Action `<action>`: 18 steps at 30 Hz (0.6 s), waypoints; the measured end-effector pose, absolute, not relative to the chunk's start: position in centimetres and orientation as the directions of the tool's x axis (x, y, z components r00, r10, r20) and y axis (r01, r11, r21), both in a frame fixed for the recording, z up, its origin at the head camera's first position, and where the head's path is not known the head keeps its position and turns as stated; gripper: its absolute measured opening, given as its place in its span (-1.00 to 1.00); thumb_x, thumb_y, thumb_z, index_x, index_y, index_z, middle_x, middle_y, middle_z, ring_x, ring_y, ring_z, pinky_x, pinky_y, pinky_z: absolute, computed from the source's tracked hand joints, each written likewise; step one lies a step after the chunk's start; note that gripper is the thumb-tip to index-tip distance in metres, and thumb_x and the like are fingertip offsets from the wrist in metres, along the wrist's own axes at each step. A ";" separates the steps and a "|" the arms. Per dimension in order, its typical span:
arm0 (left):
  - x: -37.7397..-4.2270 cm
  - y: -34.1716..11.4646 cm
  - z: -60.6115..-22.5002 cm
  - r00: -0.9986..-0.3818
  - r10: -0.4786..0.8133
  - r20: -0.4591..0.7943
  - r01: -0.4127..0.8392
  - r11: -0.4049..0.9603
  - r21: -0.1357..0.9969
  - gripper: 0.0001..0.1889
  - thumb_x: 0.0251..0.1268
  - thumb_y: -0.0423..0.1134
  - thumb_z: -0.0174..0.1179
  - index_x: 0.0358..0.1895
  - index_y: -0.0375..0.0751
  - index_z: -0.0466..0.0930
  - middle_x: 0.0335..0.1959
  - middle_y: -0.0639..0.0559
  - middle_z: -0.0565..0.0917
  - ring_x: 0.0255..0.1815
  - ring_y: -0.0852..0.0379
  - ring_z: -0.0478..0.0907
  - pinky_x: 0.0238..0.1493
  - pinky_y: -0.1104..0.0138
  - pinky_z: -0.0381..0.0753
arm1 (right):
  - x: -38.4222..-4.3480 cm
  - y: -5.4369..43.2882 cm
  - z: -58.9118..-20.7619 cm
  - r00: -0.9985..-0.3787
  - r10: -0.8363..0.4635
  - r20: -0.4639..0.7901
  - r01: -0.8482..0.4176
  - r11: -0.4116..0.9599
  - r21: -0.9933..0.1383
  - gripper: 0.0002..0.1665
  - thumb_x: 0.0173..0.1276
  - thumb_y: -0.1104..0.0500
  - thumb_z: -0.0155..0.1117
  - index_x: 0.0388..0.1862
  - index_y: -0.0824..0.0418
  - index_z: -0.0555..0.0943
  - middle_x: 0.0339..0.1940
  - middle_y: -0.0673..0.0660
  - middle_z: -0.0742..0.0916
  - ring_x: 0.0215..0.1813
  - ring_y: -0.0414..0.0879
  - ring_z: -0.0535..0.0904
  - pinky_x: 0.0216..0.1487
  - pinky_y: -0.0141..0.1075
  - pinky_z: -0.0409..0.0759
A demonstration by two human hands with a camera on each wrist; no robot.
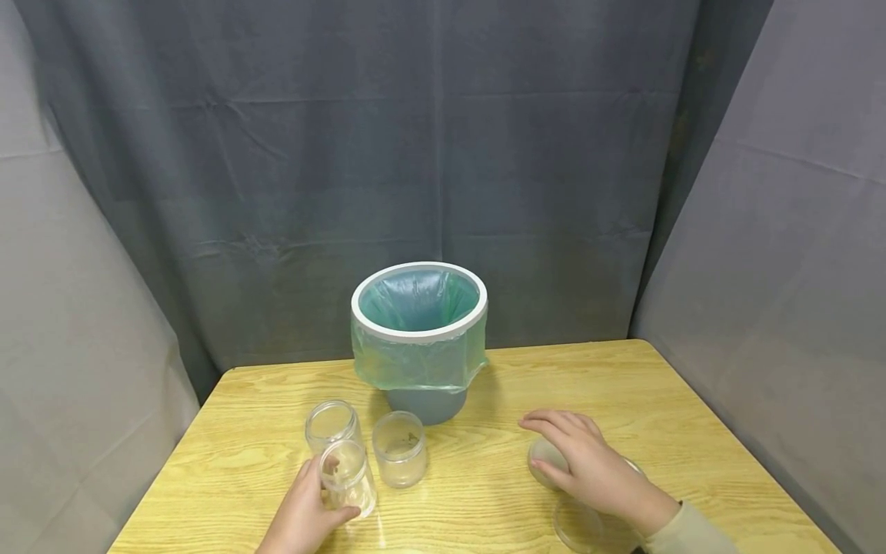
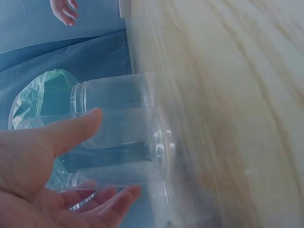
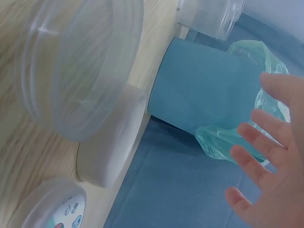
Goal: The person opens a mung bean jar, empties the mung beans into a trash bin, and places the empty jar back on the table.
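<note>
My left hand [image 1: 308, 508] is around a clear plastic jar [image 1: 356, 492], thumb on the near side and fingers behind it. In the left wrist view the jar stands upright by the tabletop, between thumb and fingers. Two more clear jars stand close by, one behind [image 1: 331, 423] and one to the right [image 1: 401, 454]. My right hand [image 1: 588, 465] hovers over several round lids, its fingers spread and holding nothing. Beneath it are a whitish lid [image 3: 111, 142], a clear lid [image 3: 90, 66] and a lid with a printed label [image 3: 66, 213].
A grey-blue bin [image 1: 425, 404] with a white rim and green liner bag [image 1: 415, 362] stands behind the jars, near the back of the wood-grain table [image 1: 471, 492]. Grey curtains [image 1: 443, 154] hang behind and on both sides.
</note>
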State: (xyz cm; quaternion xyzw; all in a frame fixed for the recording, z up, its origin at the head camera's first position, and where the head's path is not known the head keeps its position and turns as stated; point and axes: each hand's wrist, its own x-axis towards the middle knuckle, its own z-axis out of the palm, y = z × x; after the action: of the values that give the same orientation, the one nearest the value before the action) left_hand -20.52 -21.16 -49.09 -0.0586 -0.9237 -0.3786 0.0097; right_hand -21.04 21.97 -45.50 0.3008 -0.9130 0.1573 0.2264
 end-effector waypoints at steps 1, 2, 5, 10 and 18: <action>-20.5 -21.1 -49.1 -0.993 0.100 0.061 0.114 0.708 0.697 -0.11 -0.12 -0.15 0.66 0.32 -0.32 0.38 0.20 -0.21 0.54 0.04 -0.02 0.57 0.00 0.01 0.70 | -21.0 21.9 -45.5 -0.718 -0.477 0.506 -0.619 0.770 -0.153 -0.33 0.27 0.09 0.55 0.35 -0.01 0.55 0.30 -0.03 0.64 0.30 -0.04 0.55 0.25 0.15 0.46; -20.6 -21.1 -49.1 -0.993 0.099 0.060 0.113 0.710 0.695 -0.11 -0.11 -0.15 0.65 0.32 -0.33 0.38 0.20 -0.22 0.54 0.03 -0.01 0.57 -0.02 0.03 0.70 | -20.9 21.9 -45.5 -0.722 -0.476 0.501 -0.616 0.772 -0.154 -0.33 0.28 0.08 0.54 0.36 -0.02 0.55 0.30 -0.04 0.64 0.30 -0.04 0.55 0.25 0.16 0.46; -20.6 -21.1 -49.1 -0.994 0.095 0.057 0.108 0.714 0.692 -0.12 -0.09 -0.14 0.65 0.32 -0.36 0.39 0.19 -0.23 0.54 0.02 -0.02 0.57 -0.04 0.05 0.71 | -20.8 21.8 -45.5 -0.734 -0.474 0.486 -0.610 0.774 -0.168 -0.34 0.30 0.07 0.52 0.37 -0.03 0.54 0.30 -0.04 0.64 0.30 -0.03 0.55 0.26 0.19 0.44; -20.7 -21.0 -49.1 -0.994 0.091 0.056 0.104 0.714 0.692 -0.12 -0.08 -0.11 0.65 0.32 -0.36 0.40 0.18 -0.23 0.55 0.02 -0.05 0.60 -0.03 0.07 0.71 | -20.7 21.6 -45.4 -0.747 -0.471 0.470 -0.603 0.778 -0.178 -0.34 0.32 0.07 0.51 0.38 -0.04 0.53 0.31 -0.04 0.64 0.31 -0.03 0.54 0.27 0.21 0.45; -20.7 -21.0 -49.3 -0.995 0.090 0.040 0.091 0.697 0.711 -0.14 -0.08 -0.11 0.65 0.25 -0.37 0.35 0.11 -0.20 0.54 0.01 -0.12 0.64 0.00 0.03 0.72 | -20.8 21.6 -45.5 -0.759 -0.470 0.450 -0.595 0.782 -0.187 -0.37 0.34 0.03 0.49 0.36 0.02 0.55 0.31 -0.03 0.65 0.32 -0.03 0.54 0.29 0.21 0.44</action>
State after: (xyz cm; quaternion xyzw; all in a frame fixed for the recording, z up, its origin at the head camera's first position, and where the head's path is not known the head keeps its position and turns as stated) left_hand -20.70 -20.98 -49.26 -0.0491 -0.9213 -0.3858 0.0012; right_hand -20.83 21.55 -45.49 0.2883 -0.9239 0.1614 0.1932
